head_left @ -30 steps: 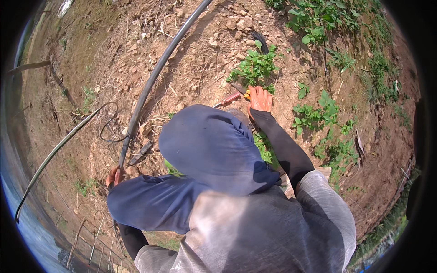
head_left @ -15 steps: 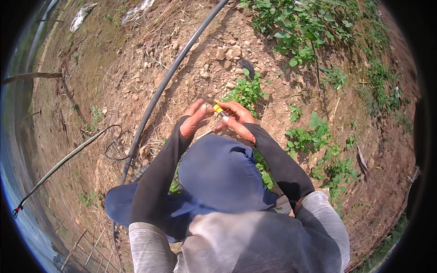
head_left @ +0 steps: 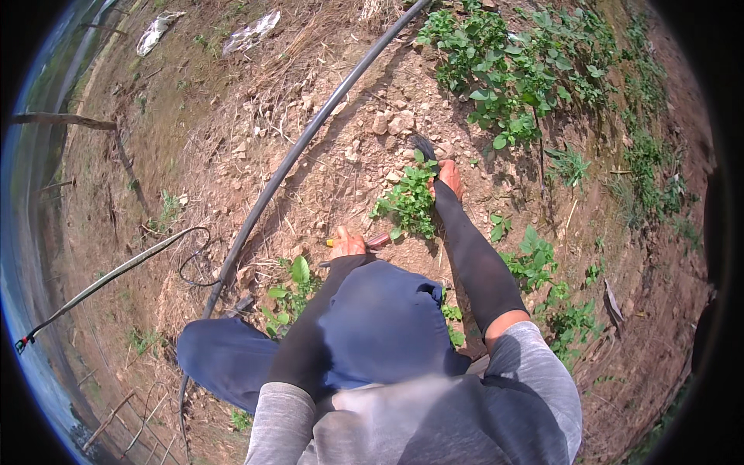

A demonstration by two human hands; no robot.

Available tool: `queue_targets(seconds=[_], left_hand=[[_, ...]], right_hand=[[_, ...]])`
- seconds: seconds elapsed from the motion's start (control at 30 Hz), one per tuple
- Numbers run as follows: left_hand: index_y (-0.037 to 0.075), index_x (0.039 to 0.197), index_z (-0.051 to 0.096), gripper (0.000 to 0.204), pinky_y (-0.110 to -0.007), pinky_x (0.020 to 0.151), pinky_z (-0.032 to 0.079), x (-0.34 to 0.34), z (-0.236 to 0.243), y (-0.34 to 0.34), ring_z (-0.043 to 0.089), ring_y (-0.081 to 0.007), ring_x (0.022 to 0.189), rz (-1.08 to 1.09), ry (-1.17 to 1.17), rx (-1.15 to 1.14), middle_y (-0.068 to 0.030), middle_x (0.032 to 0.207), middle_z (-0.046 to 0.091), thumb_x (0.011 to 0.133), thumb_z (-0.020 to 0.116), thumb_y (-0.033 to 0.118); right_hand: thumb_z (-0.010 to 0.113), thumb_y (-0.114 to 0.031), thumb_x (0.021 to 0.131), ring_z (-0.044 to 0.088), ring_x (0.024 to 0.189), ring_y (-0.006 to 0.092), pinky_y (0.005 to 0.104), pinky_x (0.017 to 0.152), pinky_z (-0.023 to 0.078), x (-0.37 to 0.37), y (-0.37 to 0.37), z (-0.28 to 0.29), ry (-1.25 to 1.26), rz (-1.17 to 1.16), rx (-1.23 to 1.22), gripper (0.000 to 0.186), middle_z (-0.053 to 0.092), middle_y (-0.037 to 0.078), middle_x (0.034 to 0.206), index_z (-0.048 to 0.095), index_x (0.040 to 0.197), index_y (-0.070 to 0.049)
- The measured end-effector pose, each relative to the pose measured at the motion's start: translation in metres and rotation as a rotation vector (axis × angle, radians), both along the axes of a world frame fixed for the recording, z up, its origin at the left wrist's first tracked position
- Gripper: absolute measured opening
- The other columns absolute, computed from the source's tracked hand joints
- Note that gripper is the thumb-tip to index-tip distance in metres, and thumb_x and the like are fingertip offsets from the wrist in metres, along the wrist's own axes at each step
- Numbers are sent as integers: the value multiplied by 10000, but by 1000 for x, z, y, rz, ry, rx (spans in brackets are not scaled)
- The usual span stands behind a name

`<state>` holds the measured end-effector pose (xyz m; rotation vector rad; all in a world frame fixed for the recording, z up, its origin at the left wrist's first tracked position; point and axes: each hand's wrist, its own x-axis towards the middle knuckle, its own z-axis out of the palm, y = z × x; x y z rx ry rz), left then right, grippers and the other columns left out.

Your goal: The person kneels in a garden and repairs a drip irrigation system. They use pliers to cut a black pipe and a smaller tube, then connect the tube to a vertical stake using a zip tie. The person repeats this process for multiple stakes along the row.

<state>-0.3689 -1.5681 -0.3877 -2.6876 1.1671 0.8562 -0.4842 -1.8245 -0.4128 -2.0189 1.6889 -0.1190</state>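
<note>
My left hand [head_left: 346,243], at the middle just beyond my blue-clad knee [head_left: 372,318], is closed around a yellow-handled tool [head_left: 332,242] with a dark part. A red-handled tool [head_left: 378,239] lies against its right side. My right hand [head_left: 451,180] reaches farther out, beside a low leafy plant [head_left: 407,203] and a bundle of thin black strands [head_left: 422,146]. Its fingers are curled at the bundle; what they hold is hidden.
A long black pipe [head_left: 310,130] crosses diagonally on the left of the rocky dirt slope. A thinner hose [head_left: 116,271] with a loop lies farther left, near branches [head_left: 70,118]. White scraps [head_left: 155,32] are at the upper left, leafy plants [head_left: 527,77] at the right.
My left hand came from the pipe to the tool, then moved lower with it. My right hand let go of the yellow-handled tool and moved out to the black bundle.
</note>
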Motion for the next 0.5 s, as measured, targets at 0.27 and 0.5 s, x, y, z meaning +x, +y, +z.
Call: queue_targets(seconds=[0.27, 0.5], left_hand=[[78, 839, 599, 104, -390, 531, 516, -6, -13, 21, 622, -284, 768, -287, -42, -271, -124, 846, 525, 836, 535, 161], [71, 762, 627, 233, -418, 545, 502, 62, 42, 14, 658, -293, 656, -429, 223, -226, -132, 688, 629, 783, 615, 302]], right_hand=[[669, -216, 757, 616, 960, 404, 446, 874, 479, 7, -9, -13, -20, -33, 96, 408, 627, 248, 1008, 601, 1116, -33], [682, -277, 862, 505, 616, 115, 281, 569, 438, -51, -38, -40, -692, -163, 215, 296, 539, 0, 711, 577, 1063, -87]])
